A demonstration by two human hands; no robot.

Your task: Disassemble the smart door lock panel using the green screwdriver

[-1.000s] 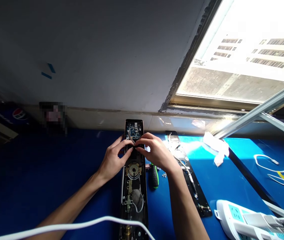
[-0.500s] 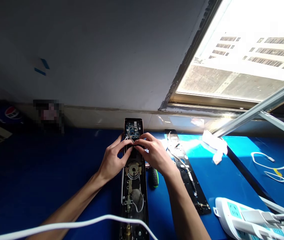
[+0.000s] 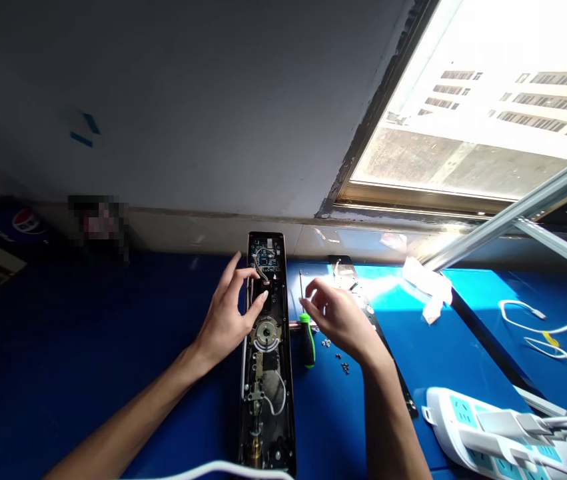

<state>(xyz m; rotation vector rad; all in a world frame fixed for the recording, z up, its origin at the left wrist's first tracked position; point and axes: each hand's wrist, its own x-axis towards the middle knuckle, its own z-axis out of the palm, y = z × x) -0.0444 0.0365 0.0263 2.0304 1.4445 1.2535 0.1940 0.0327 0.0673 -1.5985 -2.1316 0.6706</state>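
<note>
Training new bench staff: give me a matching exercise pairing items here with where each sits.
Items: 1 black-and-green screwdriver; 2 tiny metal screws; 3 white power strip; 4 blue circuit board.
Places: A top of opened dark lock housing; B lower right of blue mat; C right of the screwdriver; D beside the housing, under the right hand.
Pairs: 1-D, 2-C, 3-B, 4-A.

I see: long black open-backed door-lock panel [image 3: 268, 400] | blue circuit board [image 3: 265, 255] exposed at top end | lying lengthwise on blue worktop [image 3: 113, 373]
</note>
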